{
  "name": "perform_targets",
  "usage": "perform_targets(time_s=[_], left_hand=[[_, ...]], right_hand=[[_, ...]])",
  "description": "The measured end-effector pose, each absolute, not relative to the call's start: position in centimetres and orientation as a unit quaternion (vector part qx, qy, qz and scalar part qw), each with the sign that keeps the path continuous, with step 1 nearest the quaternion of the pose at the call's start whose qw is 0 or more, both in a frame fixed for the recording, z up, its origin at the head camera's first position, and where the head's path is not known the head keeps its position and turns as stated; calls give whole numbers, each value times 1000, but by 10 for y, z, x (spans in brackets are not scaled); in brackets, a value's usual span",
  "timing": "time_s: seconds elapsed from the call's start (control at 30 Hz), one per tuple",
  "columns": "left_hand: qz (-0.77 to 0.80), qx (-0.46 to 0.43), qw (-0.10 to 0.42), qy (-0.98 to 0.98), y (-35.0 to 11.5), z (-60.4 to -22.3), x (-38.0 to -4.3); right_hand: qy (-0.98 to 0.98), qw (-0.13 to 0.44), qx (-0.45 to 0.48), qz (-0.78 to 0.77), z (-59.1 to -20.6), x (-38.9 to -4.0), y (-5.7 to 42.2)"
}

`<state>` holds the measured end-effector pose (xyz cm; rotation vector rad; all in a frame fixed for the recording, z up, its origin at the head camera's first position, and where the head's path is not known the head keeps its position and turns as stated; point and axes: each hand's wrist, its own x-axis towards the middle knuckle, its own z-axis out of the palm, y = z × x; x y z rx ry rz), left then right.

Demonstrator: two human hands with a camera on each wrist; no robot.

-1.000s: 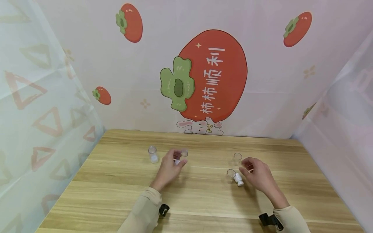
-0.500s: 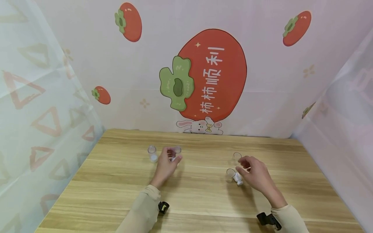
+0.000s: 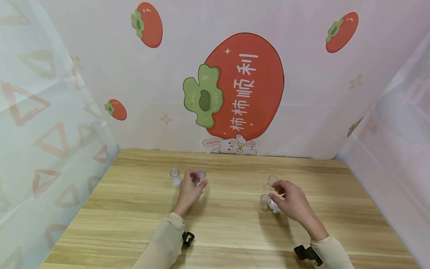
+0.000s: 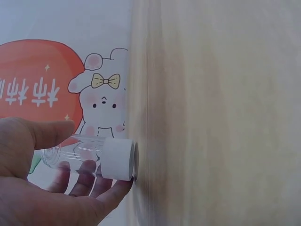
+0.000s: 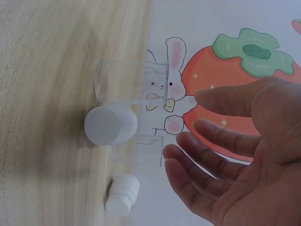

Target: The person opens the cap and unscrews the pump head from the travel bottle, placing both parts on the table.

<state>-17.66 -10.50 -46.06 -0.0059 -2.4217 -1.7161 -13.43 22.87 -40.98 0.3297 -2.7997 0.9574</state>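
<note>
My left hand (image 3: 189, 193) grips a clear vial (image 4: 77, 155) between thumb and fingers. The vial stands upside down, its white cap (image 4: 117, 158) right at the tabletop. Just left of that hand is a similar clear vial (image 3: 175, 176), white end down. My right hand (image 3: 293, 198) hovers with fingers loosely curved and nothing in its grasp. Close by it are two clear, open-topped cups, one nearer (image 3: 265, 202) and one farther (image 3: 273, 182). Beside the nearer cup is a small white bottle (image 5: 110, 125). Another white bottle (image 5: 123, 194) shows in the right wrist view.
The wood-grain table (image 3: 228, 231) ends at a back wall hung with a persimmon-and-rabbit print sheet (image 3: 248, 86). Pale patterned sheets hang along the left and right sides. A black strap device (image 3: 188, 238) sits on the left wrist.
My left hand has moved left with its vial, closer to the standing vial. My right hand has shifted slightly left, toward the cups; the cups and white bottle keep their places.
</note>
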Motion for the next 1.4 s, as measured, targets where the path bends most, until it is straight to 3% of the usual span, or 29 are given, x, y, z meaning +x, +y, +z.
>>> perform_targets(time_s=[1.4], left_hand=[[-543,4,91,-835,-104,-467,-178]], right_hand=[[-936,77,126,319,-412,-129,229]])
